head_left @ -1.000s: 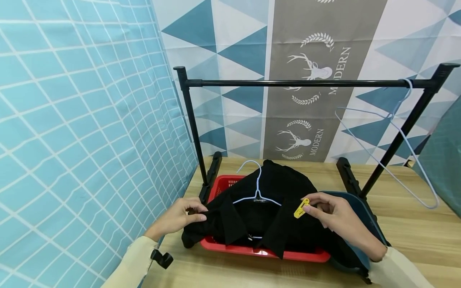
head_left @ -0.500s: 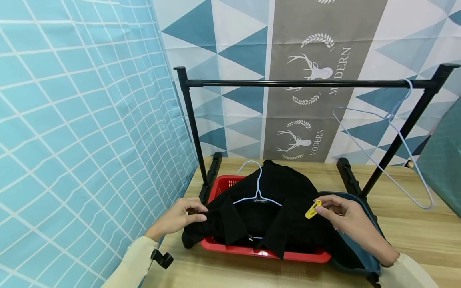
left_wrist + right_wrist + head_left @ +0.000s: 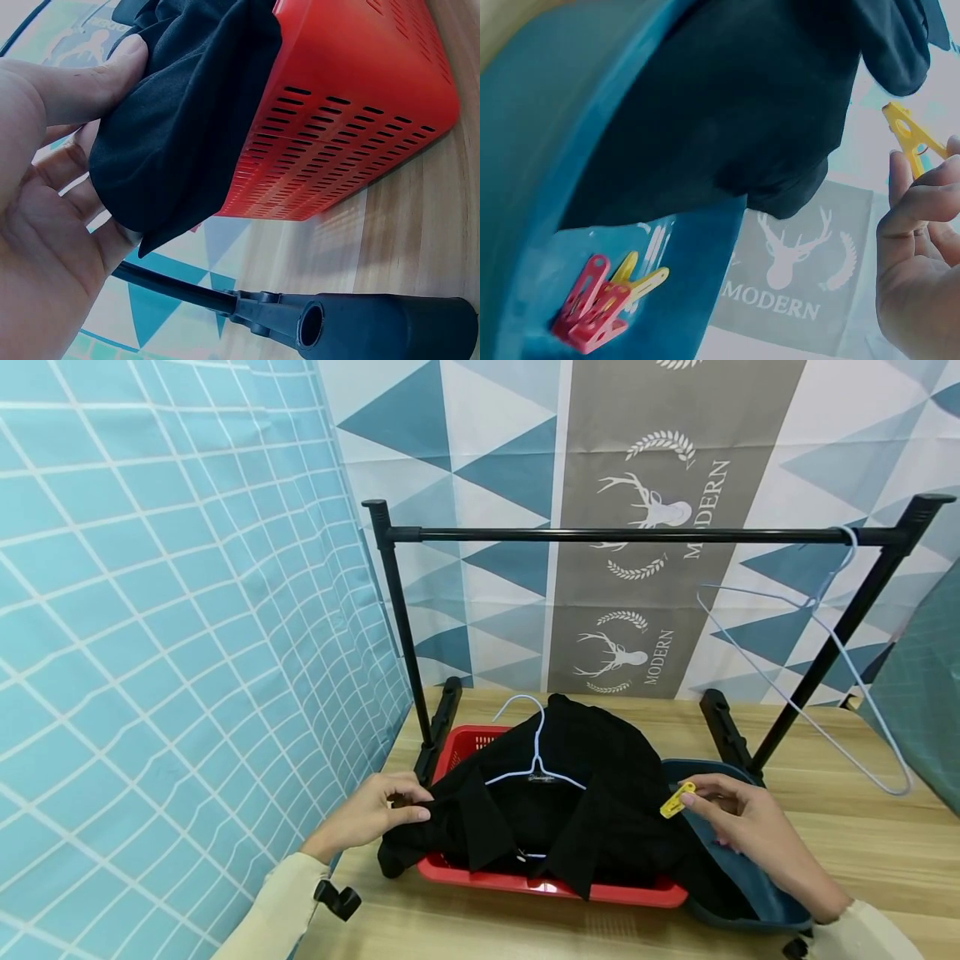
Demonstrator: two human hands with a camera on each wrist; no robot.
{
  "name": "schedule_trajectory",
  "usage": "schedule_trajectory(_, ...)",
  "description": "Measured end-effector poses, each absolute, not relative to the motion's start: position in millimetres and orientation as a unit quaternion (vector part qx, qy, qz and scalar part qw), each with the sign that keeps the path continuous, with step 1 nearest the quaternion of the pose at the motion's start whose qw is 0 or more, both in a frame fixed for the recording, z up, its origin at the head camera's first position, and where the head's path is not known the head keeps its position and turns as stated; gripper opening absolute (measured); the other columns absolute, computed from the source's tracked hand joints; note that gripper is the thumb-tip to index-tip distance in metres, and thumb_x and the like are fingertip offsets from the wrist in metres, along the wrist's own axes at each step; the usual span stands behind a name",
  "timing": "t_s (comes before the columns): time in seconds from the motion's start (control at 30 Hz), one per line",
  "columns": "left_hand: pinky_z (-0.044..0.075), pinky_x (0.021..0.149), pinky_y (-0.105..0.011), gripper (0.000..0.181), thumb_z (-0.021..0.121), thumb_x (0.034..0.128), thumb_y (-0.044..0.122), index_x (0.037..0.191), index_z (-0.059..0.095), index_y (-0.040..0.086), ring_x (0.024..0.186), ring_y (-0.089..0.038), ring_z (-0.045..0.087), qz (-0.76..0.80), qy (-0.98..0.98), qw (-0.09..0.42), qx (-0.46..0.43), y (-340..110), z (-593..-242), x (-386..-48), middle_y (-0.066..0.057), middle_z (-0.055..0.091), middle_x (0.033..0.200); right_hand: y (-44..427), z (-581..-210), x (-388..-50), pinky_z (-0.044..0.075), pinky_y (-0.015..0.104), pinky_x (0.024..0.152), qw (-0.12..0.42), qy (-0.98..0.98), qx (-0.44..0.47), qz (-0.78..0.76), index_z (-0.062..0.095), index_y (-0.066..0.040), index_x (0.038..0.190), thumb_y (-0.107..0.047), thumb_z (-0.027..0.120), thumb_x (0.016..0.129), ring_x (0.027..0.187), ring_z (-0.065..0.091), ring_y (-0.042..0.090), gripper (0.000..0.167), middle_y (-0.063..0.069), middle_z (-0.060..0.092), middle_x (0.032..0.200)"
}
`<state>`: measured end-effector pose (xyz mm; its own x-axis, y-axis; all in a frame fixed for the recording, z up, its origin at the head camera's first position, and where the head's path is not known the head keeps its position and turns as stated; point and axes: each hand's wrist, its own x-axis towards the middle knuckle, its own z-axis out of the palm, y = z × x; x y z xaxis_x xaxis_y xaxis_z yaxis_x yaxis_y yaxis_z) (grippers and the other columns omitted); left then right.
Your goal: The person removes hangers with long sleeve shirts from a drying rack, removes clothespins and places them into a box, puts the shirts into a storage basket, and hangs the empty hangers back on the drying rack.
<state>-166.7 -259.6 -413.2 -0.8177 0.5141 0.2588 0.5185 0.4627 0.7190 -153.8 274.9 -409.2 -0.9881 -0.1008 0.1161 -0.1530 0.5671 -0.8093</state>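
Note:
A black collared shirt (image 3: 607, 739) lies over the red basket (image 3: 502, 878), with a pale blue wire hanger (image 3: 537, 752) inside its neck. My left hand (image 3: 378, 810) pinches the shirt's cloth at the left shoulder; the left wrist view shows the thumb pressed on the folded fabric. Between thumb and fingers, my right hand (image 3: 750, 831) holds a yellow clothespin (image 3: 677, 799), just right of the shirt and above the blue basin (image 3: 761, 889). The right wrist view shows this clothespin apart from the cloth. Part of the shirt drapes into the basin.
Pink clothespins (image 3: 592, 307) and a yellow clothespin (image 3: 649, 281) lie in the basin. A black rack rail (image 3: 600, 535) spans behind the basket, and a second wire hanger (image 3: 813, 602) hangs at its right end. Tiled-print cloth (image 3: 187, 610) borders the left side.
My right hand has moved to the right and slightly down with the yellow clothespin, away from the shirt. The left hand keeps its place on the cloth.

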Motion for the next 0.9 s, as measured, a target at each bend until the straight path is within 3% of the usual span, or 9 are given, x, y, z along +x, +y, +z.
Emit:
schedule_trajectory(0.17, 0.047, 0.067, -0.030, 0.010, 0.074, 0.0970, 0.024, 0.106, 0.078, 0.025, 0.076, -0.012, 0.055, -0.418, -0.855, 0.003, -0.305, -259, -413, -166, 0.008, 0.069, 0.094, 287, -416, -153, 0.051, 0.035, 0.052, 0.031, -0.883, 0.057, 0.465, 0.062, -0.001, 0.132, -0.042, 0.063, 0.103, 0.061, 0.057, 0.024, 0.050, 0.016, 0.067, 0.108)
schedule_trajectory(0.47, 0.047, 0.067, -0.030, 0.010, 0.074, 0.0972, 0.023, 0.106, 0.078, 0.025, 0.076, -0.013, 0.056, -0.419, -0.854, 0.005, -0.309, -259, -414, -166, 0.008, 0.069, 0.094, 300, -429, -154, 0.046, 0.032, 0.050, 0.011, -0.889, 0.032, 0.457, 0.060, 0.002, 0.133, -0.045, 0.062, 0.103, 0.057, 0.054, 0.022, 0.056, 0.009, 0.066, 0.089)
schedule_trajectory(0.9, 0.047, 0.067, -0.030, 0.009, 0.074, 0.0972, 0.023, 0.105, 0.078, 0.025, 0.076, -0.013, 0.056, -0.420, -0.855, 0.002, -0.305, -260, -414, -166, 0.007, 0.068, 0.094, 319, -452, -160, 0.045, 0.031, 0.050, 0.005, -0.909, 0.012, 0.417, 0.059, 0.004, 0.132, -0.047, 0.063, 0.102, 0.059, 0.054, 0.019, 0.060, 0.013, 0.065, 0.094)
